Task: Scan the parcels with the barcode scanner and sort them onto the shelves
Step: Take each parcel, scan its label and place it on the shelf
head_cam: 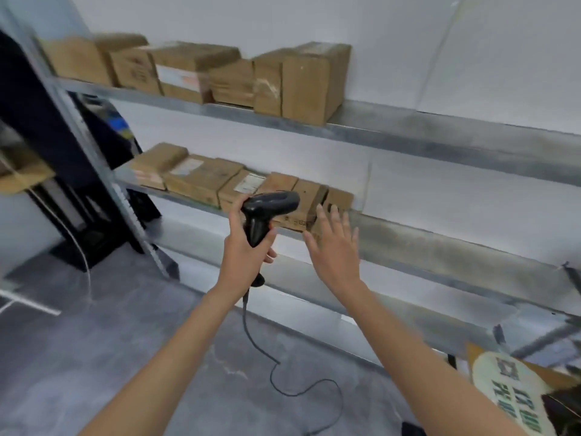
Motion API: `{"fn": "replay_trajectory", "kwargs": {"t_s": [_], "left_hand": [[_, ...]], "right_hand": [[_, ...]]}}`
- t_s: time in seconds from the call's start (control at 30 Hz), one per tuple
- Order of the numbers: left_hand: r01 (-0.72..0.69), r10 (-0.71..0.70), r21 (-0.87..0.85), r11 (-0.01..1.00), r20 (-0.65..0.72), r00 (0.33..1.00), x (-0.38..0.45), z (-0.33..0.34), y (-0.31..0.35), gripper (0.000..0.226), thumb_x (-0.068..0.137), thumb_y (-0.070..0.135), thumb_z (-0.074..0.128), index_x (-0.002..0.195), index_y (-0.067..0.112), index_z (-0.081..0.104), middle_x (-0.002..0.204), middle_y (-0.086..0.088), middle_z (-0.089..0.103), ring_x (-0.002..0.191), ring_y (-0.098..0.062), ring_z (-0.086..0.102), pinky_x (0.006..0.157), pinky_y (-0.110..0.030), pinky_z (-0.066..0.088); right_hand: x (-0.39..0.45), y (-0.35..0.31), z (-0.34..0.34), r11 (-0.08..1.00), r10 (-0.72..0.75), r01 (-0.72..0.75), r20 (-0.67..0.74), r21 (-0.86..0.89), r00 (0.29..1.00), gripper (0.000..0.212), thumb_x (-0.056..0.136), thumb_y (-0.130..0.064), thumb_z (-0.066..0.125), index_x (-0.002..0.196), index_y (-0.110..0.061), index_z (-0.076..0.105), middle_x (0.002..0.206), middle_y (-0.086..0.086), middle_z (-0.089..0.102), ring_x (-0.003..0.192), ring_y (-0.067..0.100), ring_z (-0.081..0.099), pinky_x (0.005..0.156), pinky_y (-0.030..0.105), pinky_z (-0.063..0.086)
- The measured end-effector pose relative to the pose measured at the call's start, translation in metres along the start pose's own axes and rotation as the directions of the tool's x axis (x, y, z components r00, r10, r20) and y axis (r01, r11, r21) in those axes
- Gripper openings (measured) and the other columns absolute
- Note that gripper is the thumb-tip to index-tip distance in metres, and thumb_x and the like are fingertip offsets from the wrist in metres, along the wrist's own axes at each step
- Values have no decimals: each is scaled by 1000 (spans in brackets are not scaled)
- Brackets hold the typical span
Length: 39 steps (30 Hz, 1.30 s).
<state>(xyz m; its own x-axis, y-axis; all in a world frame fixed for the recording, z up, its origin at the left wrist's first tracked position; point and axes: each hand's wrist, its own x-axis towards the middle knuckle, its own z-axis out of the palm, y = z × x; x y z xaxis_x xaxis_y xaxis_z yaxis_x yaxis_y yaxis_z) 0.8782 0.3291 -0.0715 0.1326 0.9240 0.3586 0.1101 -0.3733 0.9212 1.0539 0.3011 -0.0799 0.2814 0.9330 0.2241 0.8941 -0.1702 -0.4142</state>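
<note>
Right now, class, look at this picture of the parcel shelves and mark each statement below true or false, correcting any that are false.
1. The left hand grips the barcode scanner. True.
2. The right hand holds a parcel. False: its fingers are spread and it holds nothing.
3. Parcels sit on both the upper shelf and the middle shelf. True.
4. The scanner is cordless. False: a dark cable trails from its handle down to the floor.
5. The parcels fill the shelves' right ends. False: they stand at the left.

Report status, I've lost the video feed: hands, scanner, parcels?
Left hand grips barcode scanner. Right hand open, empty, by end parcel on middle shelf. Nothing blocking.
</note>
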Motion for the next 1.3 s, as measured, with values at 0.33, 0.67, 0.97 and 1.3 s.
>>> {"fn": "replay_trajectory", "kwargs": {"t_s": [0.33, 0.67, 0.97, 1.3], "left_hand": [[0, 16, 73, 997, -209, 978, 28, -159, -15, 74, 97, 2, 66, 139, 50, 28, 102, 31, 67, 58, -23, 70, 57, -32, 61], [64, -14, 95, 993, -452, 892, 52, -266, -50, 79, 97, 3, 67, 133, 62, 28, 98, -5, 71, 57, -23, 70, 58, -31, 61], [134, -36, 130, 982, -573, 819, 133, -353, -107, 80, 97, 5, 67, 133, 67, 30, 99, 12, 71, 58, -21, 71, 57, -23, 58], [211, -81, 148, 966, -603, 794, 226, -428, -169, 79, 97, 6, 66, 136, 64, 28, 116, -10, 67, 60, -21, 72, 58, -27, 60]], "right_hand": [[62, -159, 83, 979, -197, 194, 64, 54, 978, 63, 105, -48, 35, 160, -27, 13, 168, 4, 4, 155, 26, -2, 123, 51, 0], [112, -288, 174, 930, -368, 359, 196, 79, 909, 66, 104, -52, 33, 161, -27, 8, 168, 6, 0, 155, 29, -4, 122, 51, -1], [185, -385, 253, 888, -460, 428, 288, 169, 840, 68, 105, -50, 34, 160, -27, 4, 168, 7, -2, 155, 28, -4, 123, 53, 2], [267, -460, 314, 877, -479, 460, 318, 138, 819, 66, 105, -51, 34, 160, -26, 7, 168, 8, -2, 154, 32, -6, 122, 57, 9]]}}
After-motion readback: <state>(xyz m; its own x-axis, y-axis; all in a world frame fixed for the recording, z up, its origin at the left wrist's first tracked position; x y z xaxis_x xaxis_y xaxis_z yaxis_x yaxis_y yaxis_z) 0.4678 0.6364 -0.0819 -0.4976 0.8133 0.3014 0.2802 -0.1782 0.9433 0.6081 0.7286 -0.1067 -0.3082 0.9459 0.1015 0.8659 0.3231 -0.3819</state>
